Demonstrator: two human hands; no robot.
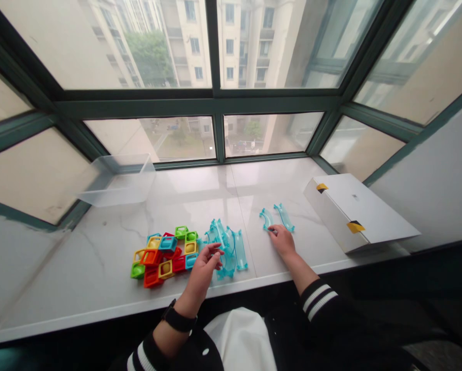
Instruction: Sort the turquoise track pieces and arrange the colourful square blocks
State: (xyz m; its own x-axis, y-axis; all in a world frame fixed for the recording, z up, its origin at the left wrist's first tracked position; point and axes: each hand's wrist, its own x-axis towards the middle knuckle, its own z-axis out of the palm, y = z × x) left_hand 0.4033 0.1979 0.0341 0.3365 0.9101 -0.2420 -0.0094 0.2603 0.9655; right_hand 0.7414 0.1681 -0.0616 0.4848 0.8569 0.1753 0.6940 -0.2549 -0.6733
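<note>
Over the front of a pile of translucent blue track pieces, my left hand hovers with loosely bent fingers and nothing visible in them. A straight track piece lies at the pile's right edge. Further right, my right hand pinches the near end of a short curved track piece, which rests on the white marble-look sill. Beside it lies a longer, slightly curved track piece, apart from the hand. Left of my left hand is a heap of coloured hollow blocks in red, yellow, green and blue.
A clear plastic bin stands at the back left of the sill. At the right is a white box with yellow-and-black tape tabs. Green-framed windows enclose the far side and both ends.
</note>
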